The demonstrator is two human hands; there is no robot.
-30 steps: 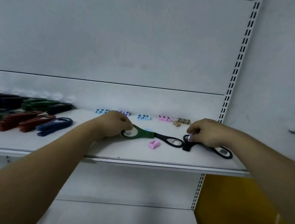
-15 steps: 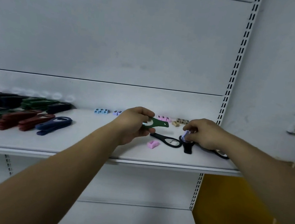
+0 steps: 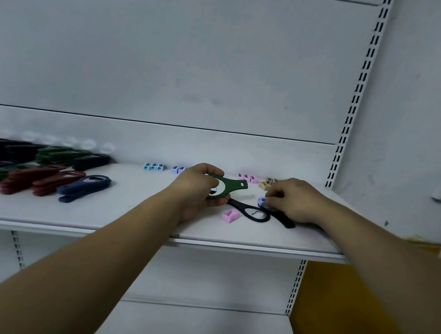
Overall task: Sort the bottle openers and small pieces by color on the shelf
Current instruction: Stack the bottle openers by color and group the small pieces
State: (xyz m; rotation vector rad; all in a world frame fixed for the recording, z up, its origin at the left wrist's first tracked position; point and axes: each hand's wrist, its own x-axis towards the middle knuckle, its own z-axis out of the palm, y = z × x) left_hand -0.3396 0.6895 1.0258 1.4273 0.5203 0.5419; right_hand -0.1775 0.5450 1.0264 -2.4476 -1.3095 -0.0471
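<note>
Two hands are seen at the white shelf (image 3: 125, 219) in the head view. A green bottle opener (image 3: 232, 187) is gripped mid-shelf by the curled left hand (image 3: 197, 189), and a small lilac piece (image 3: 262, 200) is pinched by the right hand (image 3: 292, 199) — beside a black opener (image 3: 252, 213).

The shelf (image 3: 130, 222) lies bare in a broad band at centre frame, between the navy opener (image 3: 85, 187) that ends the stacked openers (image 3: 21, 169) at left and the left hand (image 3: 197, 191), and along its front edge. Rows of small pieces (image 3: 153, 167) line the back wall. Right of centre the surface is crowded: the left hand grips a green opener (image 3: 229, 188), the right hand (image 3: 292, 199) pinches a lilac piece (image 3: 262, 200), and a pink piece (image 3: 231, 215) and two black openers (image 3: 252, 213) lie between and below them. The slotted upright (image 3: 356, 100) bounds the right.
</note>
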